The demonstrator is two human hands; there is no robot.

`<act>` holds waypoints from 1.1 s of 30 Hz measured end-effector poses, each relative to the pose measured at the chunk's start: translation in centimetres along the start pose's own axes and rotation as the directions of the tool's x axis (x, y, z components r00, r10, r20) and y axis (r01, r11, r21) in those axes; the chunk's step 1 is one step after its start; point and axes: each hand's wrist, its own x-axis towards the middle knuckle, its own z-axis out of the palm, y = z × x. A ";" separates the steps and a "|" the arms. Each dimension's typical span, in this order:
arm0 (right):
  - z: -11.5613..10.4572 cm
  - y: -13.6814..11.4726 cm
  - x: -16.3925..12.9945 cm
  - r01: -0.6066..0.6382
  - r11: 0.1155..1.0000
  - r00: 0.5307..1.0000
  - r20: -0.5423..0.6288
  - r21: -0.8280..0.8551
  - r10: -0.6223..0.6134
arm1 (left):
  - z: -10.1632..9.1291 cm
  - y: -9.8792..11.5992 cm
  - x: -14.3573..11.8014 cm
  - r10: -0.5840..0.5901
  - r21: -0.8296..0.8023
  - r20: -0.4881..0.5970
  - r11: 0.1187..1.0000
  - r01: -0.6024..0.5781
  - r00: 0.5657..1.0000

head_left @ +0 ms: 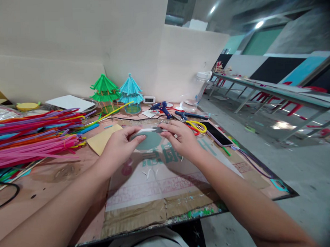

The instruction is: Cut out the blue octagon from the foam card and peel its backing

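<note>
Two bare hands meet over a tabletop (60, 175). The left hand (119, 145) and right hand (182, 139) each pinch an edge of a round grey-green paper disc (148, 140), grip closed on it, just above a worn cardboard sheet (156, 185). A heap of coloured straws (31, 138) lies to the left; yellow-handled scissors (196, 125) and a phone (217, 134) sit to the right.

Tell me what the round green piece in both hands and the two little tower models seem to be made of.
Round green piece: probably matte card or paper; thin, flat, dull. Green tower and blue tower: seemingly cut plastic straws, given the thin glossy ribs fanned into tiers.
</note>
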 end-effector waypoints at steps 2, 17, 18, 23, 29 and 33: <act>0.0 0.0 0.0 0.005 1.000 1.000 -0.004 -0.001 -0.005 | 0.0 0.0 0.0 -0.004 0.015 -0.003 1.000 0.004 1.000; 0.2 0.0 -0.1 -0.053 0.998 0.999 0.003 0.036 0.053 | -0.4 -1.0 0.3 0.047 0.196 0.028 0.979 -0.052 0.998; 0.2 -0.1 -0.1 -0.051 0.998 0.999 0.004 0.039 0.051 | -0.4 -1.1 0.4 0.073 0.212 0.030 0.974 -0.077 0.997; 0.2 -0.2 -0.2 -0.063 0.997 0.998 0.017 0.048 0.063 | -0.4 -1.5 0.4 0.140 0.259 0.015 0.956 -0.139 0.990; 0.5 0.2 -0.2 -0.059 0.997 0.998 0.010 0.050 0.058 | -0.4 -1.5 0.4 0.160 0.263 0.027 0.951 -0.161 0.987; 0.5 0.1 -0.2 -0.059 0.997 0.998 0.013 0.044 0.059 | -0.4 -1.3 0.3 0.100 0.256 0.041 0.961 -0.108 0.994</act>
